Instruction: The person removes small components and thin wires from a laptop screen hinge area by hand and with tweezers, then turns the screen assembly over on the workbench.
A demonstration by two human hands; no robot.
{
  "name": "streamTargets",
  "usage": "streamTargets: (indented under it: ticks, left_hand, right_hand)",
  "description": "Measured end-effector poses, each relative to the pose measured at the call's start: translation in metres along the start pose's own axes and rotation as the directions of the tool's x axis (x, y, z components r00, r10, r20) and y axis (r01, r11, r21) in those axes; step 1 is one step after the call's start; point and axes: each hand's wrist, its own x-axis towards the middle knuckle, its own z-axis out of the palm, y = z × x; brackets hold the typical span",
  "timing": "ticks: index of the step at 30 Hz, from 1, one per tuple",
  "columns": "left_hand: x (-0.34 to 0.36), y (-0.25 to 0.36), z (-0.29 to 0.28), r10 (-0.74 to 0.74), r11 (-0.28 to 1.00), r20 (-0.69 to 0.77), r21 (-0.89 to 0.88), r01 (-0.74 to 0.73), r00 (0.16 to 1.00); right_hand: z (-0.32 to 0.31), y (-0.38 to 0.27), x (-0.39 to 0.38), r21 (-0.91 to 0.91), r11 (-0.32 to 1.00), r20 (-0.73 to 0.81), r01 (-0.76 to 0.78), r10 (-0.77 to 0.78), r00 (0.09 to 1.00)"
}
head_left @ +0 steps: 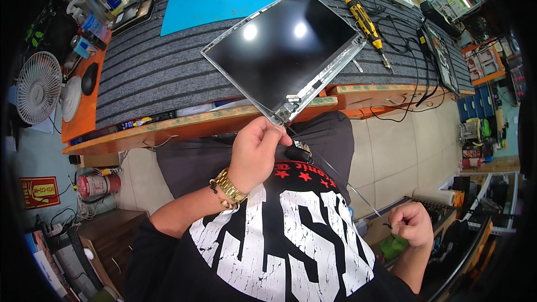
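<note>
A laptop screen [285, 50] in a silver lid frame lies tilted across the desk edge, its near corner jutting out over my lap. My left hand [256, 148] is closed on that corner, thumb and fingers pinching beside the metal hinge. From this corner a long thin strip [349, 185], grey and drawn taut, runs down to the right. Its far end, with a small dark tip, is pinched in my right hand [413, 225], which is held low at my right side. Whether the strip is stretchy tape or a flat cable, I cannot tell.
A yellow and black screwdriver [363, 22] lies right of the screen, near black cables and an opened laptop base [439, 59]. Behind the screen is a blue mat [218, 3]. On the left stand a white fan [39, 86] and a black mouse [89, 79]. An open bin [433, 226] is below my right hand.
</note>
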Motion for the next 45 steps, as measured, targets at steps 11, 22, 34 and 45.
streamTargets:
  ticks: [11, 22, 34, 45]
  left_hand:
    - [0.001, -0.002, 0.0, 0.013, 1.0, 0.006, 0.018, -0.013, 1.0]
    - [0.002, -0.001, -0.001, 0.006, 1.0, -0.012, 0.023, -0.005, 1.0]
    - [0.002, -0.001, -0.001, 0.024, 1.0, -0.004, -0.009, -0.024, 1.0]
    - [0.001, -0.001, -0.003, 0.007, 1.0, 0.019, 0.023, -0.008, 1.0]
  right_hand:
    - [-0.004, 0.001, -0.012, -0.017, 0.999, -0.001, 0.035, -0.035, 0.999]
    - [-0.011, 0.004, -0.018, -0.008, 0.998, 0.007, 0.069, -0.069, 0.998]
    - [-0.013, 0.001, -0.025, -0.028, 0.998, 0.032, 0.06, -0.059, 0.998]
    - [-0.017, -0.001, -0.028, -0.055, 0.996, 0.049, 0.075, -0.072, 0.996]
